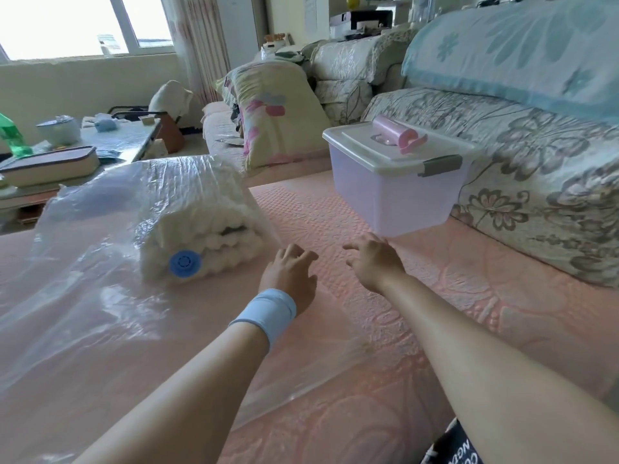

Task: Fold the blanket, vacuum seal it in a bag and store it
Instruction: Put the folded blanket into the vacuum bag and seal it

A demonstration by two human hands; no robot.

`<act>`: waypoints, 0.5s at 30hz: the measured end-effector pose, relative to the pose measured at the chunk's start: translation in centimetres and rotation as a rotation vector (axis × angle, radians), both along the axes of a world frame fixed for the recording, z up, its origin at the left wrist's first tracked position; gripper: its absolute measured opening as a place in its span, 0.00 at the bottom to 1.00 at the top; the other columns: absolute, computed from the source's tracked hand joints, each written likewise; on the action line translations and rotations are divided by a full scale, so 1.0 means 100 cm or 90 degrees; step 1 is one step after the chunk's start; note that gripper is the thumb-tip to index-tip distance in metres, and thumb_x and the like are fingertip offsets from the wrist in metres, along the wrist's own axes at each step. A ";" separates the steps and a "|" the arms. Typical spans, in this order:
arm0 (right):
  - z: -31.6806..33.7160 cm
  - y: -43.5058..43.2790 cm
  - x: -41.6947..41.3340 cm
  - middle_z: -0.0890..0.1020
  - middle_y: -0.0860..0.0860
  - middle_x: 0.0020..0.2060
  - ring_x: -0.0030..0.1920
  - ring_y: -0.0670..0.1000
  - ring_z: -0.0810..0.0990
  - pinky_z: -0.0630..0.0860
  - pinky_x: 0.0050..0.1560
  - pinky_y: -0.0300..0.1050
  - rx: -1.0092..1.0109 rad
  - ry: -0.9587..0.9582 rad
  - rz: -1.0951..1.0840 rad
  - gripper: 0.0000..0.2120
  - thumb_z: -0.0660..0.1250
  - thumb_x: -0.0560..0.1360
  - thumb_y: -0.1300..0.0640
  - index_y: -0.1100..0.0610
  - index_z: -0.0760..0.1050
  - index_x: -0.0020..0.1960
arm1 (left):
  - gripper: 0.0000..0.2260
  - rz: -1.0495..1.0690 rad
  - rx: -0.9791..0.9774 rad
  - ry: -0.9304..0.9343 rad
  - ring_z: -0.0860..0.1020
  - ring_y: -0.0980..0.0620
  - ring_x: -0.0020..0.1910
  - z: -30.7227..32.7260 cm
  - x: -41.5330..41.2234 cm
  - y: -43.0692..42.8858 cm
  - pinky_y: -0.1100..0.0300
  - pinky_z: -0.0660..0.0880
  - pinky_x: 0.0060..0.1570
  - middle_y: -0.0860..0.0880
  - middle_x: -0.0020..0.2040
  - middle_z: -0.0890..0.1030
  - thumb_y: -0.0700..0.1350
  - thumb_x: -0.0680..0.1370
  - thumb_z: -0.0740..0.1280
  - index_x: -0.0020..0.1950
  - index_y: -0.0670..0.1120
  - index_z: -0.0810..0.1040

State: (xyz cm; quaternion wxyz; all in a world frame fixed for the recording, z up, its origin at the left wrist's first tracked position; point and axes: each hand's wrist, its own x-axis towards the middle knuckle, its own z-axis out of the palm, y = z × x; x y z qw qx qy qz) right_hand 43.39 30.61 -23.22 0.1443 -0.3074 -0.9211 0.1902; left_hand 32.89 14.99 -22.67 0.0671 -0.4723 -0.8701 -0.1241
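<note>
Far on my left, a green plastic bottle point(12, 137) stands at the edge of a low table point(129, 137). A flat grey and cream case point(50, 164) lies near it.

Next comes the big clear plastic vacuum bag point(100, 313). It lies spread out on the pink bumpy bed cover point(385, 346). The white fluffy folded blanket point(201, 226) is inside the bag, at the far end. The bag looks loose and crinkly around it. A round blue valve point(185, 262) sits on the bag, right in front of the blanket.

Just beside the blanket is my left hand point(291, 272). It has a light blue wristband point(268, 313) on the wrist. My fingers are spread a little and bent softly. They hold nothing. The hand is at the right edge of the bag, and I cannot tell if it touches the plastic.

Behind it, far back, a big pillow with pink flowers point(278, 112) leans up.

My right hand point(375, 259) is near my left one, but they are apart. Its fingers are loose and spread too, and they hold nothing.

Just past my right hand stands a see-through purple plastic storage box with a white lid point(398, 192). The lid is on. A pink roll point(397, 132) lies on top of the lid.

On the far right is a sofa with a grey flower cover point(536, 169).
</note>
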 end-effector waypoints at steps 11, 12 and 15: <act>0.029 -0.123 -0.071 0.48 0.49 0.82 0.80 0.54 0.54 0.57 0.78 0.52 0.029 -0.153 0.245 0.37 0.66 0.79 0.51 0.45 0.50 0.82 | 0.35 0.207 -0.028 0.091 0.50 0.46 0.77 0.028 -0.076 -0.140 0.48 0.56 0.72 0.49 0.78 0.51 0.56 0.74 0.67 0.77 0.55 0.55; 0.028 -0.127 -0.075 0.47 0.50 0.82 0.80 0.55 0.53 0.56 0.78 0.51 0.028 -0.219 0.237 0.37 0.66 0.79 0.51 0.46 0.49 0.82 | 0.40 0.230 -0.055 0.062 0.46 0.46 0.78 0.028 -0.085 -0.152 0.46 0.54 0.74 0.49 0.79 0.46 0.60 0.73 0.68 0.78 0.56 0.50; 0.032 -0.138 -0.088 0.58 0.55 0.79 0.78 0.57 0.60 0.60 0.76 0.53 0.094 -0.301 0.189 0.29 0.63 0.79 0.54 0.52 0.60 0.79 | 0.45 0.229 -0.138 -0.032 0.45 0.46 0.78 0.028 -0.107 -0.182 0.49 0.51 0.75 0.49 0.80 0.40 0.65 0.73 0.67 0.79 0.55 0.43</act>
